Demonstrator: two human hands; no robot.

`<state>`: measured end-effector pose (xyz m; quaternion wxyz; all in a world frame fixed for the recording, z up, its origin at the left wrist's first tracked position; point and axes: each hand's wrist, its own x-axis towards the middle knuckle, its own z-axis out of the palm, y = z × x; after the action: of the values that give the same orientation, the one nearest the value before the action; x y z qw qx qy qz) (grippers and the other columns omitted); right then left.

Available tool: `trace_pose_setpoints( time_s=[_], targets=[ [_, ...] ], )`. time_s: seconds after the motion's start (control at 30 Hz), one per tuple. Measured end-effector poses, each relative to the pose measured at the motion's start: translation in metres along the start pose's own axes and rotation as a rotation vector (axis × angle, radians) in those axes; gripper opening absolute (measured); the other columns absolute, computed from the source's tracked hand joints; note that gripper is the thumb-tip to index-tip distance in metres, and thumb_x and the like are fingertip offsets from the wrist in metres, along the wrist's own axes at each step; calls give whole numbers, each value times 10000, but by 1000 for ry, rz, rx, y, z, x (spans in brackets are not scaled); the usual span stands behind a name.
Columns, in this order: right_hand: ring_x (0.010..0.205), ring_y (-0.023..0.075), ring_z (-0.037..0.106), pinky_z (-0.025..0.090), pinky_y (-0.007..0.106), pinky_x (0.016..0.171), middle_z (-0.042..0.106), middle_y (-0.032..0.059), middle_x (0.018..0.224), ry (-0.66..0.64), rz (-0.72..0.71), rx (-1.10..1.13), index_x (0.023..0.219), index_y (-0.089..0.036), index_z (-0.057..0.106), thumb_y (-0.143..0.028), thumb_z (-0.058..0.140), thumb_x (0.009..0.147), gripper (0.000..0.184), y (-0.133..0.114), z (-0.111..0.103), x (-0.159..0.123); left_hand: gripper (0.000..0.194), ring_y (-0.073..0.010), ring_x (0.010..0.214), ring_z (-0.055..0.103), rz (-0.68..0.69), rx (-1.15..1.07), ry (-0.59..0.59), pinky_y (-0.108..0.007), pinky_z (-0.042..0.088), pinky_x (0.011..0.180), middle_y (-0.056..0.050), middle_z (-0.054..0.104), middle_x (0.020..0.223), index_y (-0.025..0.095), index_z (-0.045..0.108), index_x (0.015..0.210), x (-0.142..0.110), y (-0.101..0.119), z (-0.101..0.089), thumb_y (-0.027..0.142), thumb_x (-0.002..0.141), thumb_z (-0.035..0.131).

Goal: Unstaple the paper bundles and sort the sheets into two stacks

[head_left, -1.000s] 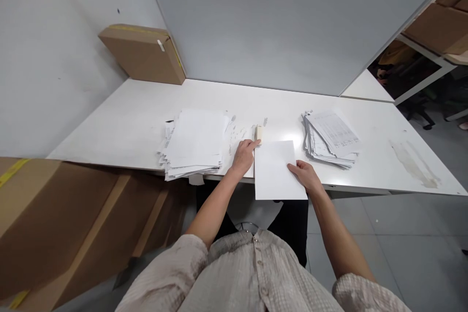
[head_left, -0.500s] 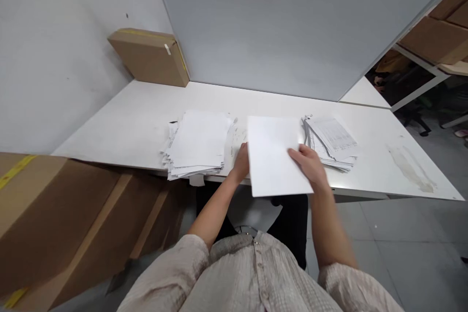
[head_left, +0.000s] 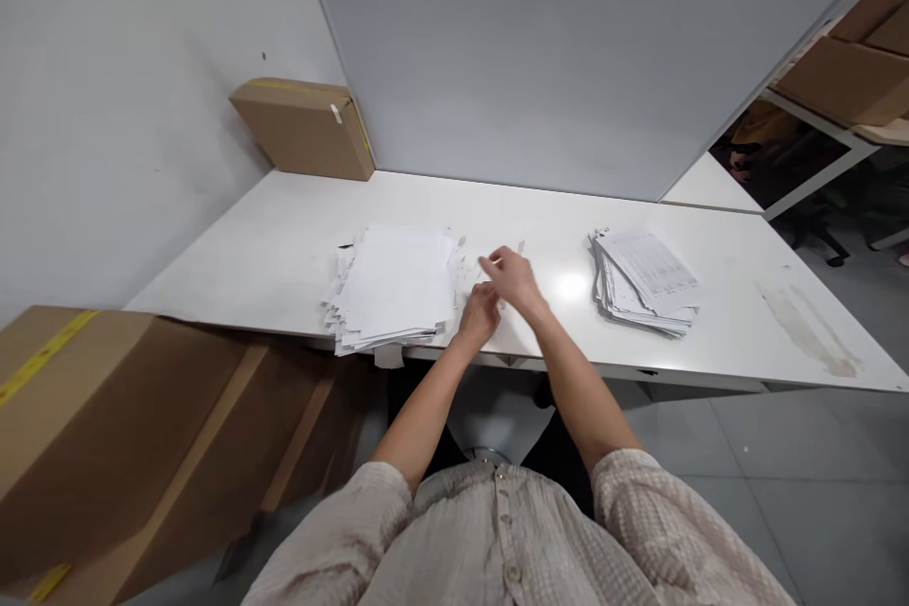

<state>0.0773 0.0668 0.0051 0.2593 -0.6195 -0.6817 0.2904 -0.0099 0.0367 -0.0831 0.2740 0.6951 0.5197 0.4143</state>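
My left hand (head_left: 480,312) rests low over the white table, just right of the left paper stack (head_left: 404,284). Its fingers are curled together, and whatever they hold cannot be made out. Above and slightly beyond it is my right hand (head_left: 512,275), fingers bent and drawn together toward the left; anything between them is too small to tell. The left stack has uneven edges and a mostly blank sheet on top. Farther right lies a second paper stack (head_left: 643,284), its top sheet printed with a table and lying askew.
The white table (head_left: 554,208) meets a grey panel (head_left: 511,57) at the back. A cardboard box (head_left: 305,133) leans in the back left corner. Large cartons (head_left: 106,417) stand below the table's left front edge. A paper flap (head_left: 388,357) hangs over that edge.
The white sheet that was in my hands is no longer in them; the left stack's top now looks blank. My right hand has moved left and up, close to my left hand.
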Motion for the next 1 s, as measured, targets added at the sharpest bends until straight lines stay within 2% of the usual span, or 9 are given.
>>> trace_pose_setpoints(
  time_s=[0.1,0.2,0.3,0.4,0.47,0.63,0.8,0.9,1.0],
  targets=[
    [850,216,586,423,326,754,656,102,934,264,92,-226,985,-178,601,-383,452,867,279,55,-59,-5,561,-224,965,473,96,187,-52,-370,407,907,-90,579,994,206,543,1262,-3,-2,0,-12,791,331],
    [1112,300,475,384,414,866,542,183,1236,489,238,-533,1171,-146,550,-325,511,835,382,114,-112,-9,577,-217,953,459,144,309,-45,-341,420,888,-92,571,1007,201,503,1301,-4,-3,0,-14,800,312],
    [1232,333,357,358,457,899,406,182,1392,458,364,-638,1322,-166,443,-393,573,790,593,159,-142,-13,581,-215,949,462,160,331,-27,-328,422,887,-89,574,1005,201,511,1294,-4,-4,1,-23,792,323],
    [1122,305,463,383,406,832,534,153,1267,340,410,-587,1248,-207,544,-448,509,817,495,182,-148,-16,589,-213,936,468,176,339,-20,-331,427,887,-87,575,1000,199,512,1295,-4,-5,2,-29,785,324],
    [1009,276,524,384,369,771,607,141,1137,320,418,-574,1110,-214,644,-404,425,859,383,185,-146,-17,590,-212,926,475,183,341,-16,-335,434,882,-84,576,992,203,512,1295,-4,-6,3,-28,787,323],
    [773,223,544,342,310,647,644,142,852,392,405,-575,955,-162,690,-285,357,875,364,168,-145,-24,565,-211,922,498,209,324,17,-342,448,869,-92,593,980,192,510,1294,-3,-8,2,-12,796,336],
    [611,164,482,341,276,595,576,46,641,608,164,-292,877,-157,661,-379,410,867,335,130,-145,-60,431,-193,961,545,286,121,157,-356,439,909,-98,629,1011,169,483,1301,-7,-1,-3,145,885,373],
    [645,154,490,363,259,586,576,21,668,639,90,5,812,-169,642,-427,468,835,312,105,-138,-88,394,-177,896,592,129,-184,165,-336,470,853,-98,660,971,154,543,1229,-15,13,-4,336,887,469],
    [627,140,471,364,246,551,555,2,658,575,116,243,786,-174,634,-462,519,802,310,92,-124,-106,560,-187,916,619,-114,-608,-29,-321,491,812,-120,663,1051,141,516,1259,-21,32,0,480,816,561]
  ],
)
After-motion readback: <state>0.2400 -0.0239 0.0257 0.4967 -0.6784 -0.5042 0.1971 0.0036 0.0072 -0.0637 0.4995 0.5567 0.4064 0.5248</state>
